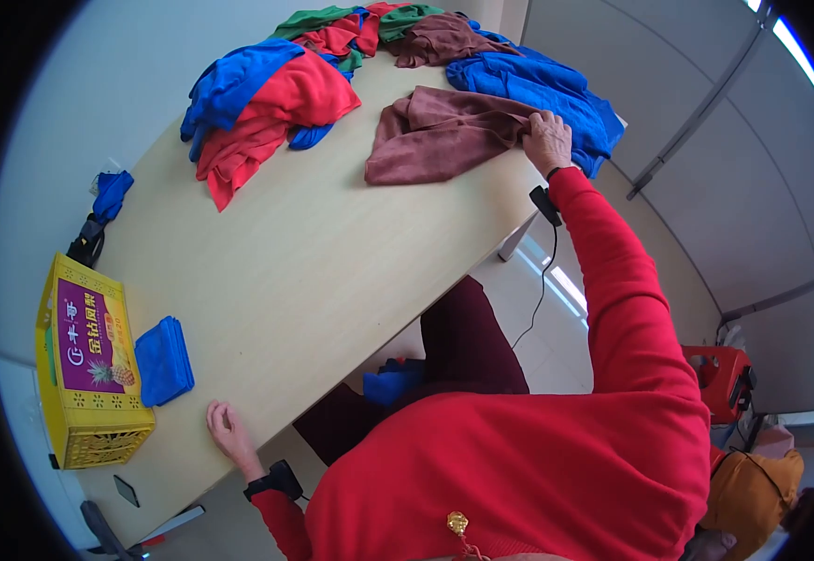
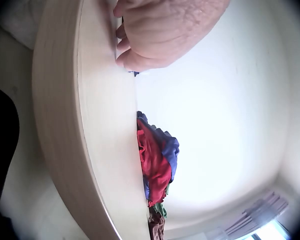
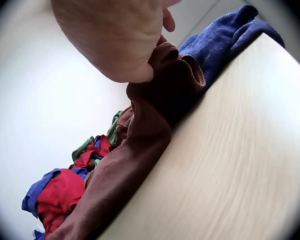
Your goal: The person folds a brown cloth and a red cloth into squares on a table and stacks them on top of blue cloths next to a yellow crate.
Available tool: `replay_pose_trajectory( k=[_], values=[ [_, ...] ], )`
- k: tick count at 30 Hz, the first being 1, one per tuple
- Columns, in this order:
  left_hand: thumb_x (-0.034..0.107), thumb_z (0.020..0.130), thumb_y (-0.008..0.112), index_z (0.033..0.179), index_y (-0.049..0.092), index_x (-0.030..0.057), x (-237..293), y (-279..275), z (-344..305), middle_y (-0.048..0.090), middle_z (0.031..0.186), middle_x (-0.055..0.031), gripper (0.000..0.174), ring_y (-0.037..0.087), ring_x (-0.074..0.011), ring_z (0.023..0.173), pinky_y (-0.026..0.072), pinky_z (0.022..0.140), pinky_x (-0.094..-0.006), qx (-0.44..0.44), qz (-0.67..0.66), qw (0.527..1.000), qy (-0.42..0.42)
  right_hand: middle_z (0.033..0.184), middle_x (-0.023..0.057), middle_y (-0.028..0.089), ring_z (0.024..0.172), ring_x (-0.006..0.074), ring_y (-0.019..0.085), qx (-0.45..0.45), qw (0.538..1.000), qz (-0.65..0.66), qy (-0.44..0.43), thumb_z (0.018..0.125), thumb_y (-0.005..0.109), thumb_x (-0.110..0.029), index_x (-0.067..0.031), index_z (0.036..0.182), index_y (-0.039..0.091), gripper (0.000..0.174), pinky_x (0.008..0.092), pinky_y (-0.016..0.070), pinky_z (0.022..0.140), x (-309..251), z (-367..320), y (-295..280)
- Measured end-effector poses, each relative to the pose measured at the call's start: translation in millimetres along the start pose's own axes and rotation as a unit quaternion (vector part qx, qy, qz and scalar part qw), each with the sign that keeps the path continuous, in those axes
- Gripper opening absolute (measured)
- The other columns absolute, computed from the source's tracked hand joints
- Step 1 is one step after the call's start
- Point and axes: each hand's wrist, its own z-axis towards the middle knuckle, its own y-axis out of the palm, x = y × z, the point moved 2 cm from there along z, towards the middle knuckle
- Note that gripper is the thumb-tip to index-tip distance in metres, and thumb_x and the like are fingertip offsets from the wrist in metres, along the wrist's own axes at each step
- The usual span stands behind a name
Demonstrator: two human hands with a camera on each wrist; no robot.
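My right hand (image 1: 547, 142) grips one end of a brown towel (image 1: 440, 136) near the table's far right edge. In the right wrist view the thumb and fingers pinch the towel's (image 3: 135, 150) hemmed corner, and the rest of it trails down onto the tabletop. A blue towel (image 1: 547, 93) lies right behind, partly under the brown one. My left hand (image 1: 229, 435) rests at the near table edge with relaxed fingers and holds nothing. Close to it lies a neatly folded blue cloth (image 1: 164, 363).
A yellow fruit crate (image 1: 99, 411) stands at the left beside a phone (image 1: 127, 491). Red and blue towels (image 1: 276, 103) are heaped at the back left of the table (image 1: 285, 271). More towels (image 1: 332, 35) in green, red and brown pile up farther back.
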Motion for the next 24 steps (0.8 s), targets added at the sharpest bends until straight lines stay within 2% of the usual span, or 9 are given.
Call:
replay_pose_trajectory(
  k=[4, 8, 10, 12, 14, 15, 18, 20, 24],
  values=[
    [0.007, 0.094, 0.063, 0.101, 0.066, -0.0013, 13.9, -6.1, 2.7, 0.063, 0.120, -0.0139, 0.011, 0.060, -0.0273, 0.112, 0.0485, 0.099, -0.0356, -0.010, 0.013, 1.000, -0.014, 0.098, 0.0139, 0.071, 0.087, 0.0364, 0.067, -0.113, 0.990, 0.065, 0.056, 0.085, 0.066, -0.021, -0.0075, 0.099, 0.069, 0.019, 0.0434, 0.0538, 0.077, 27.3, 12.2, 39.8],
    [0.006, 0.094, 0.062, 0.100, 0.066, -0.0013, 5.3, -4.2, 6.2, 0.063, 0.120, -0.0136, 0.010, 0.060, -0.0270, 0.110, 0.0487, 0.098, -0.0353, -0.013, -0.021, 0.999, -0.021, 0.099, 0.0125, 0.073, 0.085, 0.0358, 0.070, -0.154, 0.960, 0.196, 0.125, 0.094, 0.062, -0.021, -0.0080, 0.104, 0.071, 0.019, 0.0418, 0.0557, 0.075, 59.9, 8.7, 6.4],
    [0.006, 0.094, 0.062, 0.100, 0.066, -0.0013, 3.7, -2.2, 9.4, 0.063, 0.119, -0.0135, 0.010, 0.060, -0.0269, 0.110, 0.0488, 0.097, -0.0352, -0.016, -0.016, 1.000, -0.010, 0.099, 0.0080, 0.072, 0.089, 0.0248, 0.071, -0.144, 0.804, 0.511, 0.270, 0.098, 0.058, -0.017, -0.0056, 0.107, 0.069, 0.018, 0.0354, 0.0572, 0.076, 101.2, -12.7, 0.1],
    [0.007, 0.094, 0.062, 0.100, 0.066, -0.0012, 2.0, -0.7, 8.5, 0.063, 0.118, -0.0133, 0.010, 0.061, -0.0267, 0.109, 0.0489, 0.096, -0.0351, -0.015, -0.003, 1.000, 0.007, 0.098, 0.0040, 0.070, 0.087, 0.0162, 0.069, -0.047, 0.625, 0.679, 0.382, 0.100, 0.057, -0.015, -0.0035, 0.109, 0.068, 0.018, 0.0305, 0.0577, 0.074, 135.4, -45.5, -46.8],
    [0.006, 0.094, 0.062, 0.100, 0.066, -0.0012, 6.8, 0.0, 11.1, 0.064, 0.118, -0.0132, 0.010, 0.061, -0.0266, 0.108, 0.0490, 0.096, -0.0350, -0.023, -0.003, 1.000, 0.005, 0.097, 0.0067, 0.071, 0.085, 0.0191, 0.070, 0.022, 0.592, 0.663, 0.459, 0.094, 0.064, -0.012, -0.0014, 0.107, 0.070, 0.017, 0.0314, 0.0589, 0.074, 208.1, -84.5, -71.8],
    [0.006, 0.094, 0.062, 0.099, 0.065, -0.0012, 11.7, 1.3, 15.8, 0.064, 0.117, -0.0131, 0.010, 0.061, -0.0265, 0.108, 0.0490, 0.096, -0.0349, -0.028, -0.004, 1.000, 0.007, 0.100, 0.0088, 0.071, 0.085, 0.0198, 0.070, 0.059, 0.624, 0.614, 0.481, 0.093, 0.065, -0.012, -0.0012, 0.111, 0.068, 0.021, 0.0321, 0.0595, 0.073, 273.4, -110.3, -67.6],
    [0.006, 0.094, 0.062, 0.099, 0.065, -0.0013, 18.8, 6.6, 25.5, 0.064, 0.115, -0.0128, 0.009, 0.061, -0.0261, 0.107, 0.0491, 0.095, -0.0345, -0.038, -0.008, 0.999, 0.015, 0.093, 0.0075, 0.070, 0.082, 0.0197, 0.070, 0.192, 0.613, 0.545, 0.539, 0.094, 0.061, -0.011, -0.0020, 0.104, 0.067, 0.015, 0.0318, 0.0588, 0.070, 364.3, -139.5, -141.2],
    [0.006, 0.095, 0.062, 0.098, 0.065, -0.0015, 21.5, 11.6, 30.2, 0.064, 0.114, -0.0125, 0.009, 0.061, -0.0255, 0.106, 0.0493, 0.094, -0.0340, -0.044, -0.010, 0.999, 0.026, 0.089, 0.0069, 0.069, 0.080, 0.0184, 0.069, 0.253, 0.701, 0.454, 0.488, 0.097, 0.057, -0.013, -0.0031, 0.101, 0.067, 0.014, 0.0303, 0.0573, 0.068, 367.2, -127.2, -207.4],
    [0.007, 0.095, 0.062, 0.099, 0.065, -0.0018, 33.7, 26.2, 34.0, 0.065, 0.112, -0.0126, 0.010, 0.062, -0.0254, 0.105, 0.0497, 0.093, -0.0335, -0.050, -0.036, 0.997, 0.035, 0.090, 0.0063, 0.068, 0.075, 0.0168, 0.066, 0.262, 0.727, 0.456, 0.441, 0.100, 0.055, -0.016, -0.0038, 0.103, 0.067, 0.017, 0.0287, 0.0541, 0.066, 282.8, -61.9, -283.6]
  ],
)
